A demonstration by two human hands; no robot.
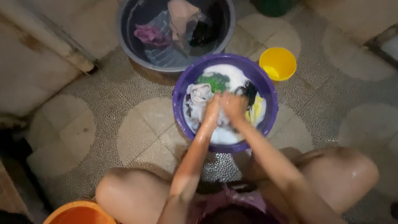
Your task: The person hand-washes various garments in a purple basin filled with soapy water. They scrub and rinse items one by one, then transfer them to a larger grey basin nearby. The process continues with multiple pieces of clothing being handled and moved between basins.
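Note:
A purple basin full of soapy water and several clothes stands on the floor between my knees. My left hand and my right hand are pressed together over the suds, both closed on a wet cloth in the basin; the cloth is mostly hidden by foam and my fingers. Around them float a white garment, a green one, a dark one and a yellow one.
A grey basin with more soaking clothes stands behind the purple one. A small yellow bowl sits to its right. An orange bucket is at my left knee. A wall and pipe run along the left.

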